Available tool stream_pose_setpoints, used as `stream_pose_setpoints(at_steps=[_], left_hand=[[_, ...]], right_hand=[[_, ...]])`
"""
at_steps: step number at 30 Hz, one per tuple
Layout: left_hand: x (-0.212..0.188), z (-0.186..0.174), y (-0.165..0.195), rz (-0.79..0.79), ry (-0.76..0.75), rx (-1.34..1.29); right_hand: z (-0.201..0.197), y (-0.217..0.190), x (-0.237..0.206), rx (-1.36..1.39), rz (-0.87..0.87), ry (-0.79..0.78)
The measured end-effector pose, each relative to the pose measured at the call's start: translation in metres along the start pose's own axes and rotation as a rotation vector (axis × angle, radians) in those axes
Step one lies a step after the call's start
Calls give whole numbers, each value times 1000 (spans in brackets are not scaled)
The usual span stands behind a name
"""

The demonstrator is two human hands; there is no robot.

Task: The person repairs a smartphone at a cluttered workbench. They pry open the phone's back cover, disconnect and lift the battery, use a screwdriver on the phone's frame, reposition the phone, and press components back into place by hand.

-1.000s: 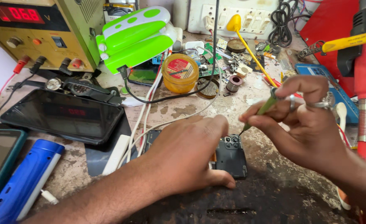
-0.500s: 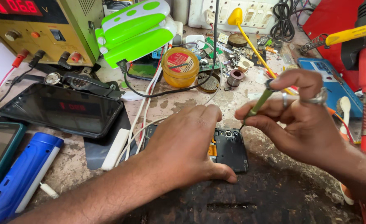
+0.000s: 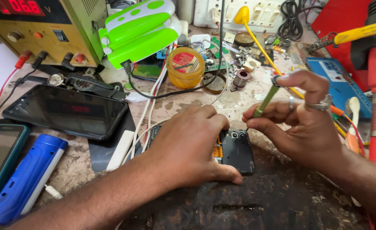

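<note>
My left hand [image 3: 188, 145] lay flat, fingers together, pinning the opened phone [image 3: 237, 151] at desk centre; my right hand [image 3: 300, 117], at three o'clock, pinched a green screwdriver [image 3: 264, 100], tip apparently seated on a corner screw. Unscrewing demanded steady downward pressure.

Surface finishes, repair bench.
Opened phone [image 3: 237, 151]: matt black plastic shell. Screwdriver [image 3: 264, 101]: smooth green plastic handle. Tablet [image 3: 64, 110]: glossy glass face. Lamp [image 3: 139, 27]: shiny green-and-white plastic. Bench top [image 3: 256, 204]: rough, stained, worn dark. Ring [image 3: 324, 103]: bright metal.
</note>
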State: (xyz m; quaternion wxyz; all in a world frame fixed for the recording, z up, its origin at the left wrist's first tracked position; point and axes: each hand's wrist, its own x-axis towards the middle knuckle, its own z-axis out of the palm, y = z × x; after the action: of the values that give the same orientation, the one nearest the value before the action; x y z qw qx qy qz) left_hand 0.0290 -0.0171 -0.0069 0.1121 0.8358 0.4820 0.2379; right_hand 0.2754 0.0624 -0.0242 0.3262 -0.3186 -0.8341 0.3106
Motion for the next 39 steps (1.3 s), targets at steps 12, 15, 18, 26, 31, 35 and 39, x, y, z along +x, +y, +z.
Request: stream_pose_setpoints(at_steps=[12,15,18,26,31,35,39], left_hand=[[-9,-20,-15,-28,-206,90],[-9,-22,-18,23,-176,88],[-9,-23,-17,16,-180,84],[-5,-15,-13,4,-131,46],[0,-10,-14,58,-67,0],[1,-9,-14,27,-94,-2],[0,-9,-14,40,-72,-10]], right_hand=[[8,-8,34,-325,509,-65],[8,-13,42,-337,523,-100],[13,-18,47,-438,476,-113],[11,-26,34,-157,470,-147],[12,-22,31,-292,473,-245],[10,-18,35,35,574,-273],[7,-17,37,1,669,-318]])
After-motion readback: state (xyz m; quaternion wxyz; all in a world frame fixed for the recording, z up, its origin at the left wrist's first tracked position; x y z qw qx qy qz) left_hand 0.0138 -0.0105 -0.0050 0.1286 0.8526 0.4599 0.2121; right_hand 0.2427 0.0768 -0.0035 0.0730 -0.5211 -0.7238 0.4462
